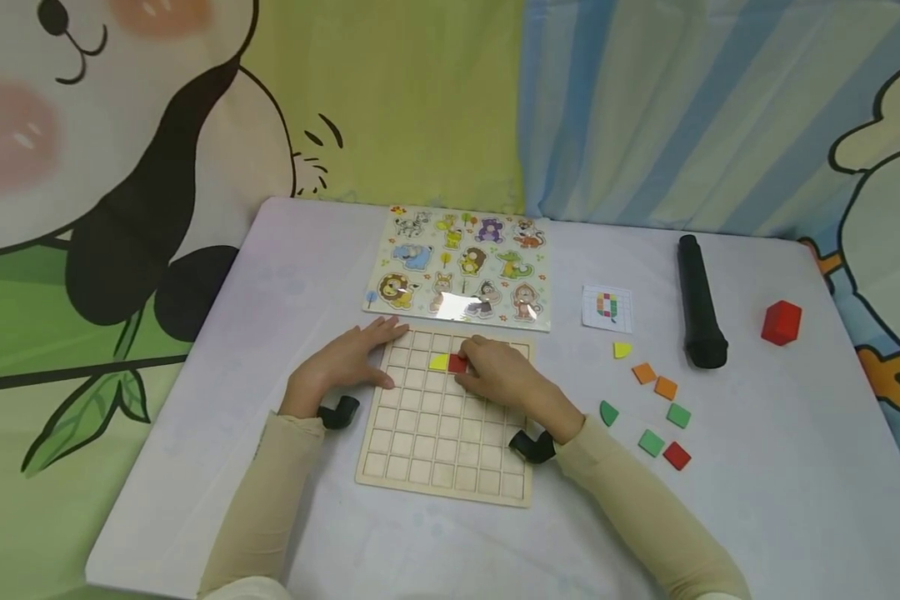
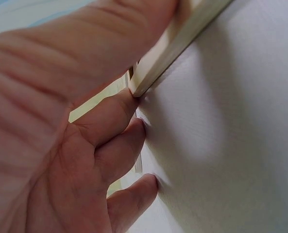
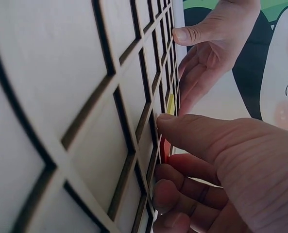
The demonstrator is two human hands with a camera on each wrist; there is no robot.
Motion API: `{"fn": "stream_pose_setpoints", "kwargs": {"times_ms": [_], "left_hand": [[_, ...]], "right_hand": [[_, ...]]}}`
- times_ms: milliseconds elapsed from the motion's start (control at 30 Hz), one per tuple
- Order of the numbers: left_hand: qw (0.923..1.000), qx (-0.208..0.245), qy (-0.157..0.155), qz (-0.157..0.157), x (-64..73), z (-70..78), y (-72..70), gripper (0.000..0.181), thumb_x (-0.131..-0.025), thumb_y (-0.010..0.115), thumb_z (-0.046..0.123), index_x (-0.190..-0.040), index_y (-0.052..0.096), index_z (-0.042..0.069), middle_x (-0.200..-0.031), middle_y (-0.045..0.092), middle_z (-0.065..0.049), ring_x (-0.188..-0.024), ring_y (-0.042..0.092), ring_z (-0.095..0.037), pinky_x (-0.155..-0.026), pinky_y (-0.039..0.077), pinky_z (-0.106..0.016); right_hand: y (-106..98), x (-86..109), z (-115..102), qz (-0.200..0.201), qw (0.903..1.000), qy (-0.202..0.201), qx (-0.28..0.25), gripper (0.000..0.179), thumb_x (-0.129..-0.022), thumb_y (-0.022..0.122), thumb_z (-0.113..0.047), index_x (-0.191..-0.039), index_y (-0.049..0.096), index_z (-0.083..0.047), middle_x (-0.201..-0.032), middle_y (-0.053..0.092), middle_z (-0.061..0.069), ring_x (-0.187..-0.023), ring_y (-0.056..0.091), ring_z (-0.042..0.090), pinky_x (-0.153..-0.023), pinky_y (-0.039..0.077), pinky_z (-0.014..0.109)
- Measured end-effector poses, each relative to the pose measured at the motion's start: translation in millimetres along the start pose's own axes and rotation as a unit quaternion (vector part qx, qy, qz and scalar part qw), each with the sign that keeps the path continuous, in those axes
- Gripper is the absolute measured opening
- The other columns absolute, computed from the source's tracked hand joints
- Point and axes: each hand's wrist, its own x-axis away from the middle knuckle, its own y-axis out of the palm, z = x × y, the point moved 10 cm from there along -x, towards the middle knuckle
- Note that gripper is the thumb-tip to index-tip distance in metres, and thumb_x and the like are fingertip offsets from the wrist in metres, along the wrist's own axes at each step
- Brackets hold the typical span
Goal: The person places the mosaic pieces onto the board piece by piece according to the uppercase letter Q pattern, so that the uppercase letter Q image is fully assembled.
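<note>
A wooden grid board [image 1: 423, 447] lies on the table. Along its upper left edge rests my left hand [image 1: 342, 360], thumb against the side and the other fingers near the far corner; the left wrist view shows those fingers [image 2: 119, 158] at the board's edge and on the tabletop. Over the board's upper right part, my right hand [image 1: 508, 377] pinches a red square tile [image 1: 457, 364] between thumb and fingers, at a grid cell. Directly left of it, a yellow quarter-round tile [image 1: 438, 362] sits in a cell. The right wrist view shows the red tile [image 3: 166, 149] partly hidden by fingers.
Right of the board lie loose yellow, orange, green and red tiles [image 1: 651, 442]. Beyond them are a pattern card [image 1: 607, 308], a black microphone-shaped object [image 1: 699, 304] and a red block [image 1: 782, 323]. An animal puzzle [image 1: 461, 265] lies behind the board.
</note>
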Motion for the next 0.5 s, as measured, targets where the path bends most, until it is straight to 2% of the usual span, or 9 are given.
{"fn": "stream_pose_setpoints", "kwargs": {"times_ms": [133, 300, 500], "left_hand": [[1.0000, 0.000, -0.003, 0.000, -0.2, -1.1, -0.3, 0.096, -0.076, 0.082, 0.026, -0.155, 0.029, 0.017, -0.163, 0.015, -0.008, -0.151, 0.010, -0.030, -0.123, 0.007, -0.053], [1.0000, -0.002, -0.002, 0.000, 0.4, -0.7, -0.2, 0.095, -0.076, 0.082, 0.025, -0.155, 0.029, 0.017, -0.163, 0.016, -0.008, -0.151, 0.011, -0.031, -0.123, 0.007, -0.053], [1.0000, -0.005, 0.005, 0.003, -0.4, 0.3, -0.5, 0.095, -0.076, 0.082, 0.025, -0.155, 0.029, 0.016, -0.163, 0.017, -0.010, -0.151, 0.012, -0.032, -0.123, 0.007, -0.053]], "right_hand": [[2, 0.1, 1, -0.007, 0.9999, 0.006, 0.007, 0.029, -0.092, 0.067, -0.025, -0.110, 0.062, -0.003, -0.089, 0.057, 0.002, -0.070, 0.049, 0.014, -0.061, 0.042, 0.026], [1, 2.2, 2, -0.013, 0.9998, 0.011, -0.011, 0.034, -0.093, 0.066, -0.025, -0.117, 0.062, -0.001, -0.094, 0.060, 0.004, -0.074, 0.052, 0.014, -0.065, 0.046, 0.027], [-10, 9.8, 1, 0.009, 0.9998, 0.001, -0.017, 0.034, -0.093, 0.066, -0.024, -0.119, 0.063, -0.002, -0.108, 0.065, 0.007, -0.084, 0.060, 0.017, -0.078, 0.054, 0.033]]}}
